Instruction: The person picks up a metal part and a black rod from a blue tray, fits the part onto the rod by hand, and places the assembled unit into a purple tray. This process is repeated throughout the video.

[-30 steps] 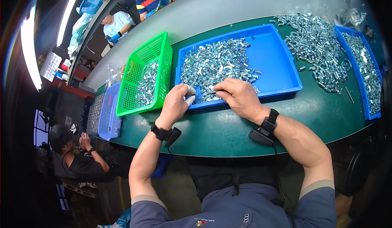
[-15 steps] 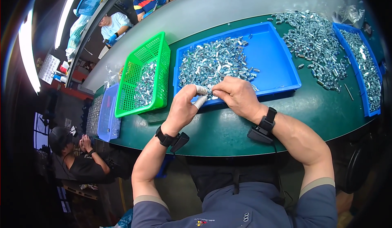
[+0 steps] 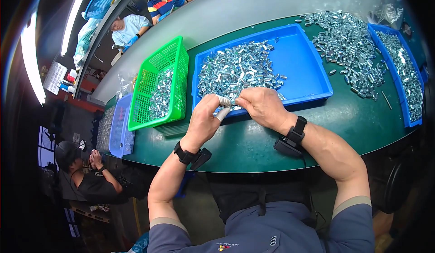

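Over the near edge of a blue tray, my two hands meet fingertip to fingertip. My left hand, with white wrapping on its thumb and a finger, pinches a small shiny metal part. My right hand is closed in a pinch at the other side of that part. Fingers cover most of it, so its exact shape cannot be made out. Behind the hands, a heap of small silvery metal pieces fills the tray's left and middle.
To the left stand a green basket of metal pieces and a pale blue basket. Rightward lie a loose pile of pieces, a thin rod and another blue tray. Other people work beyond the partition and at far left.
Both hands stay together at the tray's near edge, with only slight shifts of the fingers. Beyond the partition, the person in white has moved their arm.
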`<state>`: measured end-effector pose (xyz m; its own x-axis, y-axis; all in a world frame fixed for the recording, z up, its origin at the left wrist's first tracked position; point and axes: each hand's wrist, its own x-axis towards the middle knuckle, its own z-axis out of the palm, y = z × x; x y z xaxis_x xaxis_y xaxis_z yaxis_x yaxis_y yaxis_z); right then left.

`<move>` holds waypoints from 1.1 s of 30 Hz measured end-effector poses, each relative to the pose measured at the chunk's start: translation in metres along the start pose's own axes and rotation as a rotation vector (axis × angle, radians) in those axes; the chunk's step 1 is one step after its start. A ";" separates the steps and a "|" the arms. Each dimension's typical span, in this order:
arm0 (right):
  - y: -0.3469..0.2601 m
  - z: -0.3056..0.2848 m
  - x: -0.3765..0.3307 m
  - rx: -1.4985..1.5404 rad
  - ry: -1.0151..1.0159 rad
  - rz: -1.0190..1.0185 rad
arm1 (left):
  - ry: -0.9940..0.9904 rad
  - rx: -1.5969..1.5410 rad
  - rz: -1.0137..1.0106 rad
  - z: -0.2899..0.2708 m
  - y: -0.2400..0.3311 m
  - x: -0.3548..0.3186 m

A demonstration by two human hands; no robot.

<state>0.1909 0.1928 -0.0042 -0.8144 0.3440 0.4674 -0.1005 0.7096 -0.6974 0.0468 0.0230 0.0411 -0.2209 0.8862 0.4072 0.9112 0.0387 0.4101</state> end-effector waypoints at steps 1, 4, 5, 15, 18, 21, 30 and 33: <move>-0.001 0.000 -0.001 0.031 0.017 -0.012 | 0.002 0.001 -0.006 0.000 0.000 -0.001; -0.002 0.000 -0.001 0.095 0.052 -0.038 | 0.008 0.006 -0.018 -0.001 0.002 -0.001; 0.001 0.000 -0.001 0.097 0.049 -0.047 | 0.007 0.012 -0.011 0.000 0.004 0.000; 0.003 0.003 -0.003 0.091 0.064 -0.047 | 0.014 -0.005 -0.034 0.004 0.004 -0.005; 0.003 0.002 -0.003 0.163 0.152 -0.118 | 0.019 -0.045 -0.077 -0.004 0.005 -0.007; 0.003 -0.001 -0.002 0.235 0.201 -0.114 | 0.076 -0.009 -0.097 -0.025 -0.007 -0.013; -0.001 -0.002 -0.003 0.279 0.188 -0.039 | 0.280 0.463 -0.175 -0.119 -0.067 -0.030; -0.002 -0.002 -0.003 0.266 0.185 -0.032 | 0.191 0.523 -0.113 -0.100 -0.059 -0.024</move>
<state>0.1947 0.1921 -0.0031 -0.6932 0.4475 0.5650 -0.2900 0.5444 -0.7871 -0.0368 -0.0465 0.0888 -0.3416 0.7658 0.5449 0.9185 0.3949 0.0207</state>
